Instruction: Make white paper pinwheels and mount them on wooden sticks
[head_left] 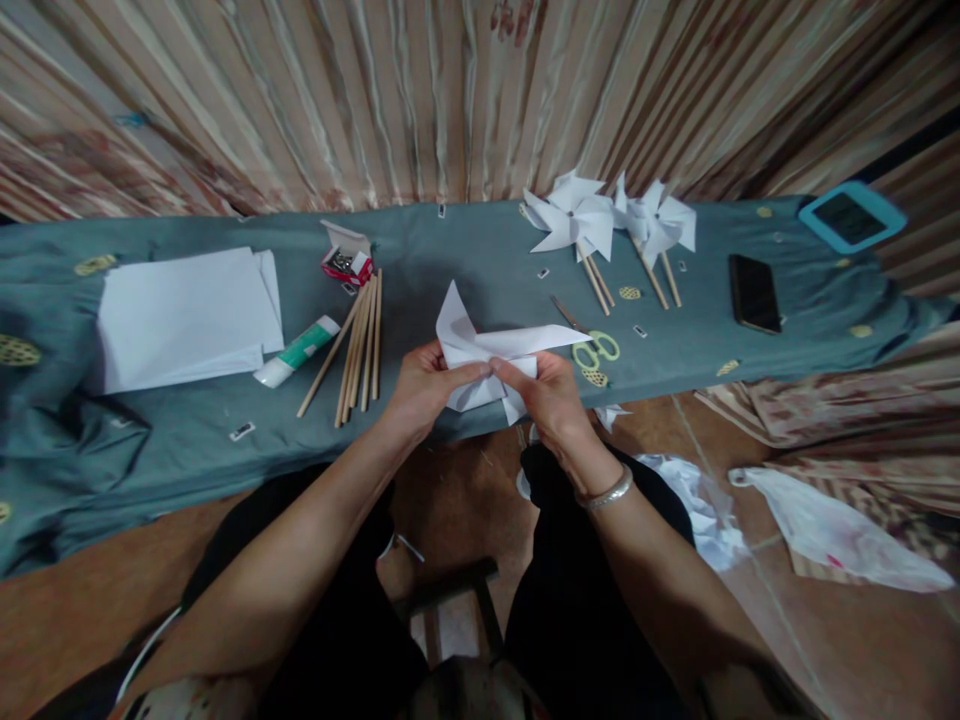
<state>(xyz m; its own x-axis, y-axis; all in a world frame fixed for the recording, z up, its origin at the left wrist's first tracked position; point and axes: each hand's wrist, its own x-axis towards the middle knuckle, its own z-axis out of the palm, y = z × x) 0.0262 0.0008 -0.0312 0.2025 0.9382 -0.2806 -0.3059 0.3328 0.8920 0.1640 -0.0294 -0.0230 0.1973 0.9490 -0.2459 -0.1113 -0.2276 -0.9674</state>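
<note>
A white paper pinwheel (480, 345) with folded, pointed blades is held over the front edge of the cloth-covered table. My left hand (431, 385) grips its left side, thumb pressed near the centre. On the other side my right hand (551, 395) pinches it too, its thumb meeting the left one at the middle. No stick shows on this pinwheel. Just right of it lie scissors (596, 348) with light green handles. To the left, several wooden sticks (360, 350) lie in a loose fan beside a green and white glue tube (297, 352).
A small red box (348, 255) of metal pieces stands open behind the sticks. White paper sheets (180, 318) are stacked at left. Finished pinwheels on sticks (574, 215), a phone (754, 292) and a blue-framed device (851, 215) lie right. Crumpled paper (701, 510) and a plastic bag (840, 530) are on the floor.
</note>
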